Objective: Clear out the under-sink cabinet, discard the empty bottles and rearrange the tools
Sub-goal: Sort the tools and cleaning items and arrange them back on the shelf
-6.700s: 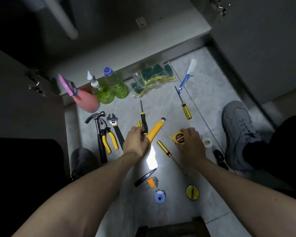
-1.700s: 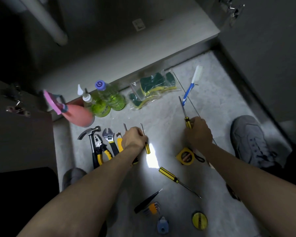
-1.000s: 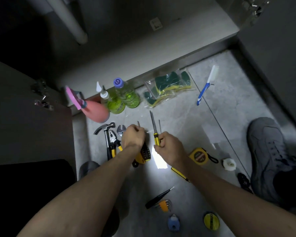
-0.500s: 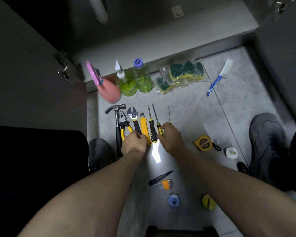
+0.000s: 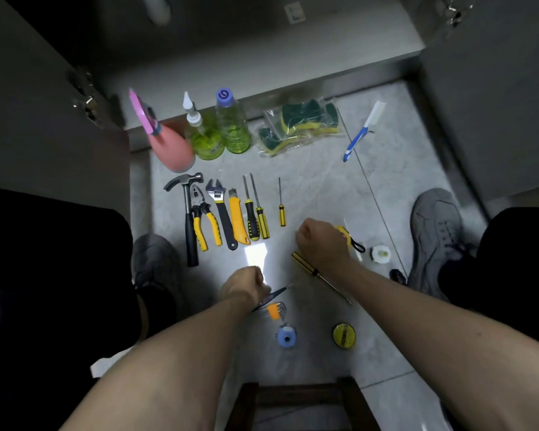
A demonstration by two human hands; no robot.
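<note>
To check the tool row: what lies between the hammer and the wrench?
The yellow-handled pliers lie between the hammer and the wrench, as the head view shows.

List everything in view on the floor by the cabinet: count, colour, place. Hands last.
spray bottle: 1, pink, back left
green bottles: 2, beside the spray bottle
sponge bag: 1, clear, green-yellow sponges, back centre
brush: 1, blue-white, back right
hammer: 1, black grip, left end of tool row
pliers: 1, yellow
wrench: 1, black handle
utility knife: 1, yellow
screwdrivers in row: 3, yellow-black
loose screwdriver: 1, yellow, diagonal, under right forearm
tape measure: 1, yellow, partly hidden
hex keys: 1 set, orange holder
rolls: 1 yellow, 1 blue, near
left hand: curled, over dark tool
right hand: curled, over tape measure
</note>
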